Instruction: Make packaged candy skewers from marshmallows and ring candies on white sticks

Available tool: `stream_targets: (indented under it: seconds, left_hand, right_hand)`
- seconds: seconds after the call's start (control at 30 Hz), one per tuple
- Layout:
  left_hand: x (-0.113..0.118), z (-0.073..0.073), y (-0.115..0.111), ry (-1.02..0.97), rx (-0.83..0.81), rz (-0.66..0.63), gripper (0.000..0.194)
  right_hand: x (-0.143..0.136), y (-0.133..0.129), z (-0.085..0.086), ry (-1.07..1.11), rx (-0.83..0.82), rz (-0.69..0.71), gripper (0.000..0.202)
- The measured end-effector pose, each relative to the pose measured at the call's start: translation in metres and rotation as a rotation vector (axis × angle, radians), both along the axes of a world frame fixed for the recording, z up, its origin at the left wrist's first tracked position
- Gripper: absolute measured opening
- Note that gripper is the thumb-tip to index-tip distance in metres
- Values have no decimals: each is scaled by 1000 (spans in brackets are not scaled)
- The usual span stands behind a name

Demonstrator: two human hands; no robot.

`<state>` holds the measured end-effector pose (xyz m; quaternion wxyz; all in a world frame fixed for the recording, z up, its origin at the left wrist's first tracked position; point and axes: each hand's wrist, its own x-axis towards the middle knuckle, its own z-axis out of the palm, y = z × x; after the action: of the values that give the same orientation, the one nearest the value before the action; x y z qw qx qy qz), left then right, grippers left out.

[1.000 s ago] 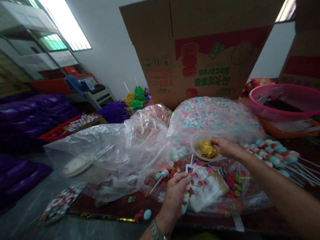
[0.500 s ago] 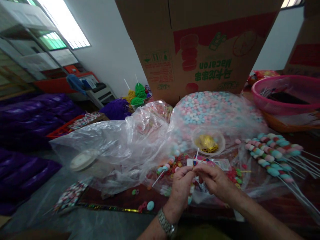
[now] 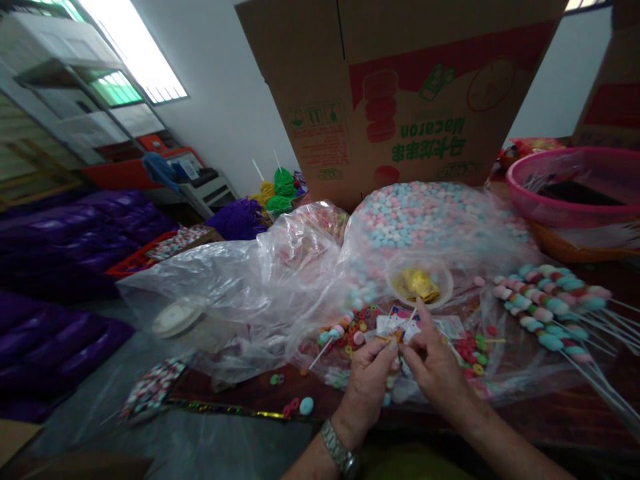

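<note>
Behind everything we saw a big cardboard box (image 3: 400, 87) at twelve o'clock, with a pink basin (image 3: 575, 193) at two o'clock and purple bundles (image 3: 65, 233) off at nine o'clock. Our dark surface (image 3: 550, 413) carried a clear bag of pastel candies (image 3: 430, 220), a small bowl of gold twist ties (image 3: 419, 285) just in front of it, and loose plastic sheeting (image 3: 230, 293) spreading toward ten o'clock. Finished candy skewers (image 3: 545, 307) lay at three o'clock, well apart from our hands.

At six o'clock our left hand (image 3: 367, 387), a watch (image 3: 340, 453) on its wrist, was closed in a pinch on a wrapped candy stick (image 3: 397, 328). Our right hand (image 3: 435, 367) met it fingertip to fingertip, also pinched shut on the same wrapped candy stick, index finger raised. Loose ring candies (image 3: 350, 327) lay just beyond, at eleven o'clock of the hands.
</note>
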<state>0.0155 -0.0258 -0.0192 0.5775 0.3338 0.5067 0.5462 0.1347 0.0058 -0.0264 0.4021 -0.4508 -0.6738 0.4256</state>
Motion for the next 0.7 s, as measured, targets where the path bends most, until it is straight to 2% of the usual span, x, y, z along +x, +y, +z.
stream_targets:
  seconds: [0.07, 0.1, 0.2, 0.27, 0.33, 0.4, 0.47, 0.53, 0.6, 0.63, 0.7]
  left_hand:
    - [-1, 3, 1, -113, -46, -39, 29]
    - [-2, 5, 1, -170, -93, -73, 28]
    - [-6, 11, 0, -340, -258, -179, 26]
    - [-10, 15, -1, -444, -312, -288, 27]
    - [-12, 20, -2, -496, -306, -367, 29]
    - [-14, 24, -2, -493, -295, -323, 29]
    - [-15, 26, -1, -467, -285, -169, 32]
    - [-15, 27, 1, -445, -268, -15, 43]
    - [-13, 26, 2, -423, -249, 60, 49]
    - [-11, 24, 2, -406, -235, 73, 47]
    - [-7, 20, 1, -335, -184, 86, 38]
  right_hand:
    - [4, -2, 0, 128, -89, -16, 74]
    - [9, -2, 4, 153, -117, 36, 67]
    - [24, 4, 25, 87, -89, 379, 33]
    - [31, 10, 40, 40, -71, 612, 25]
    - [31, 15, 46, 24, -93, 692, 23]
    - [24, 15, 41, 27, -116, 585, 26]
    - [12, 11, 29, 57, -131, 357, 30]
    - [2, 4, 16, 122, -174, 193, 33]
    - [-5, -1, 10, 178, -206, 157, 34]
    - [-6, -3, 9, 176, -195, 167, 33]
    - [-4, -4, 11, 86, -76, 171, 29]
